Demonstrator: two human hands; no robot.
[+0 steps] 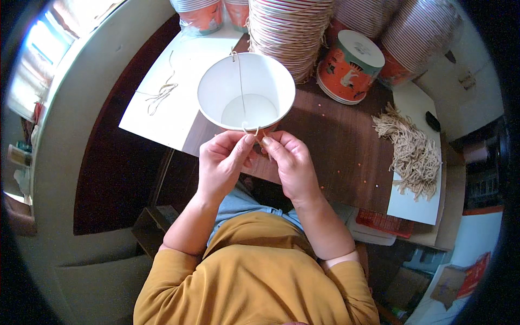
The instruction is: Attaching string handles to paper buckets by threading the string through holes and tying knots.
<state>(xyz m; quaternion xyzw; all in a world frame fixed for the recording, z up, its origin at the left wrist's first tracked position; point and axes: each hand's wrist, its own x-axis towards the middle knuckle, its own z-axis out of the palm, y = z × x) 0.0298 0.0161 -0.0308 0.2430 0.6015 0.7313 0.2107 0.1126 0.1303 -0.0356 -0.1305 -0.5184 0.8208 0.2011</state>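
A round paper bucket [214,89], white inside, stands at the table edge in front of me. One thin cord [241,81] is looped at its far rim and runs across the inside toward the near rim. My left hand [223,157] pinches the cord's end at the near rim, thumb against fingers. Opposite it, with the fingertips almost touching the left ones, my right hand [293,165] is also closed in a pinch on the cord by the rim. The outer wall there is mostly hidden behind my fingers.
Tall stacks of nested buckets [290,38] line the back. An upturned orange bucket with a green band [352,67] stands at the back right. A bundle of beige cords [414,154] lies on white board at the right. Loose cords [162,95] rest on the white sheet at left.
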